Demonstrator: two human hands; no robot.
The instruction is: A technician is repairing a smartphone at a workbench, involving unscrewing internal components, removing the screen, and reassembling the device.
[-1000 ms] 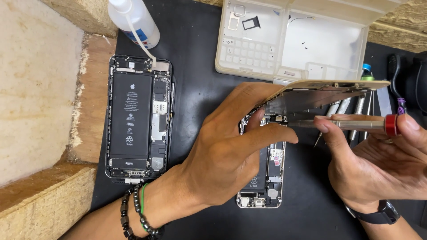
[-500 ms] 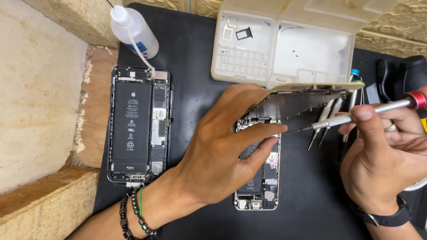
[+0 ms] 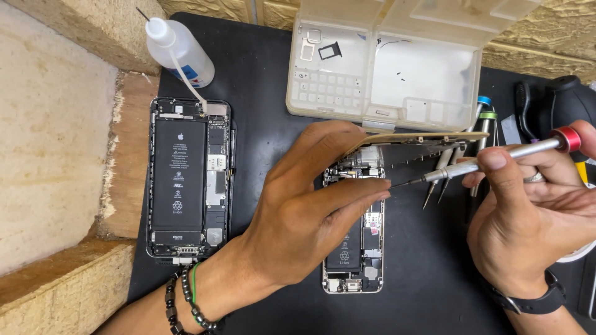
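Left hand (image 3: 304, 211) gripped opened gold-framed phone (image 3: 354, 248), long axis near-far; right hand (image 3: 534, 217) pinched red-capped silver screwdriver (image 3: 490, 160), tip pointing left at its far end.

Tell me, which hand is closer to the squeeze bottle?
Left. The left hand lies right of the squeeze bottle, below it; the right hand is far across the mat.
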